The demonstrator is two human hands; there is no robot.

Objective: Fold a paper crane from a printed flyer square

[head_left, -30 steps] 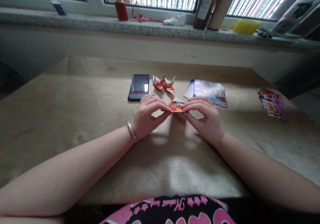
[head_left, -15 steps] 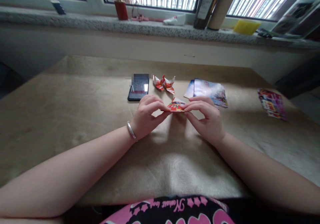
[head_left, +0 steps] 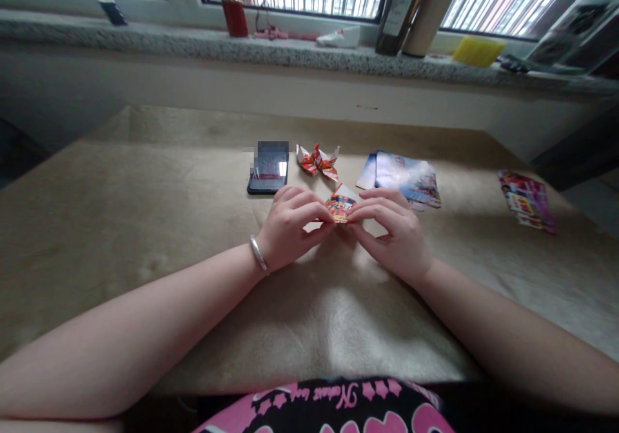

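Observation:
A small folded piece of red, printed paper (head_left: pixel 340 204) with a pale tip is held between both hands, just above the table. My left hand (head_left: pixel 294 222) pinches its left lower corner between thumb and fingers. On the other side, my right hand (head_left: pixel 395 231) pinches the right lower corner the same way. The fingertips cover parts of the lower edge. Just beyond the paper lie red and white folded paper figures (head_left: pixel 318 161), touching nothing I hold.
A dark phone (head_left: pixel 269 170) lies behind my left hand. Blue printed sheets (head_left: pixel 407 176) lie behind my right hand, and pink printed cards (head_left: pixel 527 201) are farther right. The granite windowsill (head_left: pixel 300 51) carries a red container (head_left: pixel 235 15), a dark bottle (head_left: pixel 397 17) and a yellow item (head_left: pixel 478 52).
Both hands have drawn slightly closer together, and the paper's lower edge sits a little nearer to me. More of its printed face shows. Both pinches stay on it.

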